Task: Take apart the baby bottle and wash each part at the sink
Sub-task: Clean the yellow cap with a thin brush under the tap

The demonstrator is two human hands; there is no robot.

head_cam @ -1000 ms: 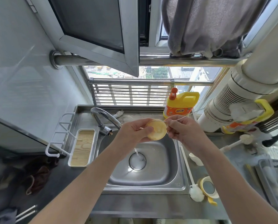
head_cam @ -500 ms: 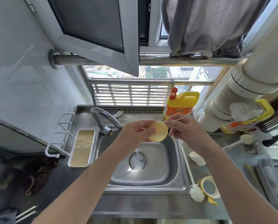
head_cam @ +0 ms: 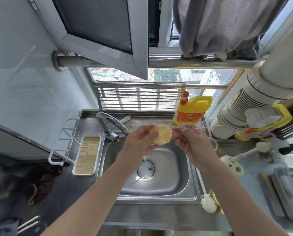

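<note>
Above the steel sink (head_cam: pixel 159 188), my left hand (head_cam: pixel 138 142) pinches a round yellowish bottle teat (head_cam: pixel 162 135) between thumb and fingers. My right hand (head_cam: pixel 191 142) grips a thin white stick brush (head_cam: pixel 203 128) whose near end reaches the teat and whose far end points right. A thin stream of water falls from the tap (head_cam: pixel 111 124) onto the drain (head_cam: pixel 145 169). A white long-handled bottle brush (head_cam: pixel 208 201) lies on the sink's right rim, partly over a yellow bottle ring (head_cam: pixel 215 200).
A yellow detergent jug (head_cam: pixel 191 109) stands behind the sink. A white tray with a wooden inlay (head_cam: pixel 87 155) and a white rack (head_cam: pixel 63 143) sit to the left. At right are a brush holder (head_cam: pixel 232 165), another brush (head_cam: pixel 261 147) and a drying tray (head_cam: pixel 289 193).
Both hands with the teat and thin brush have risen slightly and moved away from me. The teat has turned a little in my left fingers.
</note>
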